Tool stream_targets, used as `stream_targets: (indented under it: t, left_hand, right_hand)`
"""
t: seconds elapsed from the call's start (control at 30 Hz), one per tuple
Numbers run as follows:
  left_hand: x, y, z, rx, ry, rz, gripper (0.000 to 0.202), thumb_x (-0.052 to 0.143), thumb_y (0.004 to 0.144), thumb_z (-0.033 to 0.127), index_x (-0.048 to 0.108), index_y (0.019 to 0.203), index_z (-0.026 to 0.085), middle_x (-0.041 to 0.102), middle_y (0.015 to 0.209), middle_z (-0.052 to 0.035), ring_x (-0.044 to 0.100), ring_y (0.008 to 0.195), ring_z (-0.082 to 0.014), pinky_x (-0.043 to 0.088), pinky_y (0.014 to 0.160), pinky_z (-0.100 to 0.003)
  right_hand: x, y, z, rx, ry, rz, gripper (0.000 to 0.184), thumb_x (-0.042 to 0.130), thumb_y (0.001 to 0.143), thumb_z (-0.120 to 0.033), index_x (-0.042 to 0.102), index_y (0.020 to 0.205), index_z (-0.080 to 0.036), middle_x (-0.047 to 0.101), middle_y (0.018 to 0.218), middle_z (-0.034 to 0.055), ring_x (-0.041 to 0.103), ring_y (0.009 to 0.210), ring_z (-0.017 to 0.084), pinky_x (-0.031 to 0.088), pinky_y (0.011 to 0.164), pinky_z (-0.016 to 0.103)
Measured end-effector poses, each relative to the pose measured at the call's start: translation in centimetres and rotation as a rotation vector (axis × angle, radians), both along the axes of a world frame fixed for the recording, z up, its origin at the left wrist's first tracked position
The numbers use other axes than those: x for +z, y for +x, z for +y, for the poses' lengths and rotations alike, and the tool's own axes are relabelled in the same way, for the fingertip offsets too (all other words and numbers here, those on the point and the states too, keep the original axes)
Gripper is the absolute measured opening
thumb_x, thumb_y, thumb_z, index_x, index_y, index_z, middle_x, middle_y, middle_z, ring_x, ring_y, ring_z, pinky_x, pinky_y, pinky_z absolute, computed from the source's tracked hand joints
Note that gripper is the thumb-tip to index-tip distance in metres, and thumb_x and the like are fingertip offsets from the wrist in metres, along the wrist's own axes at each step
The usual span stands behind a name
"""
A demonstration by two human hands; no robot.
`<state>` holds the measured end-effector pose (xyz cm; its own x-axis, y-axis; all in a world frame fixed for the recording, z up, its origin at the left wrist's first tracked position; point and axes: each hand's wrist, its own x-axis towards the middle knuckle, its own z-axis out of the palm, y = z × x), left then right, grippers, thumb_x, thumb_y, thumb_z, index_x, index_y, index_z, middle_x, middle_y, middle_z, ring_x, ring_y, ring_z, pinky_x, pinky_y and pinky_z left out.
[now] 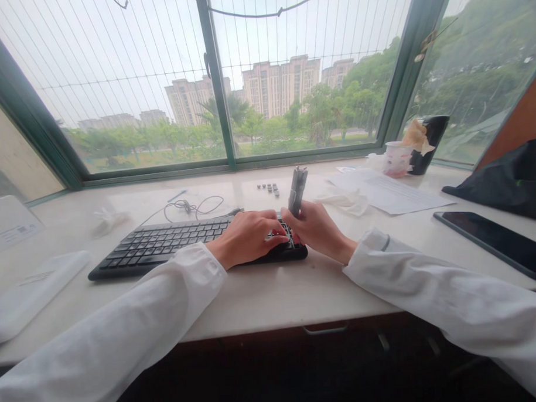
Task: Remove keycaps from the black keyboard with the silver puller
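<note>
A black keyboard [164, 243] lies on the white table, its right end under both hands. My left hand [247, 237] rests over that end with bent fingers, thumb and index finger on the number pad; the other fingertips are hidden. In my right hand [319, 228], a dark grey stick-shaped tool [297, 191] is gripped upright, its top rising above the fist. The lower end of the tool is hidden by the hand, close to the number-pad keys. Several loose keycaps [270, 188] sit on the table behind the keyboard.
A coiled cable [187, 208] lies behind the keyboard. To the right are paper sheets [391, 191], a crumpled tissue [349, 201], a paper cup [397, 158] and a black phone [498, 243]. A white box [38, 291] stands at the left, below the window.
</note>
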<state>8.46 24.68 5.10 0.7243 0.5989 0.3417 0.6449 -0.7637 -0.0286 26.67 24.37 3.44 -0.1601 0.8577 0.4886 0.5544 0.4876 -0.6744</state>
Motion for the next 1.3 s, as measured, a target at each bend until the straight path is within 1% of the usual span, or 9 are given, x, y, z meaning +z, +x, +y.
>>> stream_targets:
  t: [0.17,0.3,0.43,0.63,0.8,1.0,1.1,1.23,1.3]
  left_hand:
    - [-0.4,0.2,-0.2,0.054,0.017,-0.015,0.028,0.053,0.093,0.043,0.073,0.096,0.024,0.068,0.097,-0.0019,0.064,0.076,-0.0169,0.04,0.059,-0.028]
    - [-0.8,0.3,-0.1,0.07,-0.036,-0.096,0.023,0.057,0.09,0.043,0.073,0.091,0.027,0.068,0.094,0.0002,0.064,0.08,-0.017,0.04,0.063,-0.028]
    - [-0.9,0.1,0.3,0.071,-0.087,-0.16,0.021,0.06,0.088,0.044,0.074,0.088,0.029,0.069,0.092,0.0017,0.063,0.079,-0.0156,0.039,0.066,-0.028]
    - [-0.6,-0.5,1.0,0.006,-0.145,-0.148,0.023,0.061,0.088,0.047,0.076,0.093,0.031,0.07,0.093,0.0023,0.06,0.073,-0.0129,0.037,0.064,-0.025]
    - [-0.5,-0.8,1.1,-0.02,-0.106,-0.114,0.022,0.06,0.089,0.047,0.075,0.098,0.033,0.07,0.096,0.0025,0.061,0.074,-0.0131,0.035,0.063,-0.025]
    - [-0.6,-0.7,1.0,-0.033,-0.066,-0.108,0.022,0.06,0.087,0.044,0.074,0.098,0.031,0.07,0.101,0.0014,0.065,0.085,-0.017,0.039,0.067,-0.026]
    - [-0.6,-0.7,1.0,-0.023,-0.064,-0.114,0.021,0.061,0.087,0.043,0.074,0.093,0.028,0.071,0.097,0.0008,0.064,0.083,-0.0169,0.04,0.068,-0.026]
    - [-0.6,-0.6,1.0,-0.027,-0.091,-0.136,0.025,0.06,0.087,0.047,0.075,0.093,0.028,0.07,0.094,0.0007,0.063,0.077,-0.0142,0.041,0.068,-0.025]
    - [-0.6,-0.6,1.0,-0.023,-0.088,-0.135,0.024,0.06,0.087,0.046,0.075,0.092,0.027,0.07,0.094,0.0011,0.062,0.074,-0.013,0.04,0.067,-0.025]
  right_hand:
    - [-0.1,0.0,0.1,0.027,-0.164,0.155,0.024,0.049,0.084,-0.031,0.047,0.061,-0.021,0.053,0.039,-0.0052,0.051,0.033,0.012,0.038,0.035,0.02]
    - [-0.2,-0.1,0.2,0.046,-0.285,0.212,0.017,0.048,0.08,-0.028,0.044,0.064,-0.023,0.054,0.04,-0.0054,0.052,0.034,0.014,0.038,0.034,0.021]
    - [-0.1,-0.1,-0.1,0.049,-0.145,0.113,0.018,0.047,0.08,-0.026,0.041,0.063,-0.022,0.052,0.042,-0.0066,0.05,0.037,0.011,0.036,0.039,0.02]
    - [0.1,-0.2,-0.1,-0.05,0.09,-0.179,0.026,0.045,0.083,-0.027,0.041,0.057,-0.021,0.051,0.047,-0.0036,0.047,0.046,0.011,0.031,0.051,0.024]
    - [-0.4,-0.2,0.3,-0.084,0.159,-0.216,0.021,0.048,0.085,-0.032,0.049,0.067,-0.021,0.053,0.052,-0.0027,0.042,0.045,0.011,0.027,0.05,0.025]
    - [-1.1,-0.4,-0.2,-0.032,0.318,-0.245,0.02,0.047,0.089,-0.035,0.057,0.081,-0.02,0.06,0.064,0.0009,0.052,0.054,0.014,0.032,0.057,0.024]
    - [-0.9,-0.5,-0.3,-0.031,0.332,-0.215,0.017,0.047,0.088,-0.034,0.054,0.079,-0.021,0.057,0.062,-0.0001,0.05,0.053,0.014,0.032,0.057,0.024]
    - [-0.2,0.0,0.4,-0.162,0.286,-0.107,0.02,0.045,0.086,-0.029,0.043,0.067,-0.022,0.045,0.052,-0.0036,0.042,0.047,0.012,0.028,0.054,0.025]
    - [0.1,0.3,0.8,-0.173,0.237,-0.07,0.024,0.044,0.086,-0.026,0.038,0.062,-0.022,0.043,0.049,-0.0042,0.041,0.046,0.012,0.029,0.054,0.025]
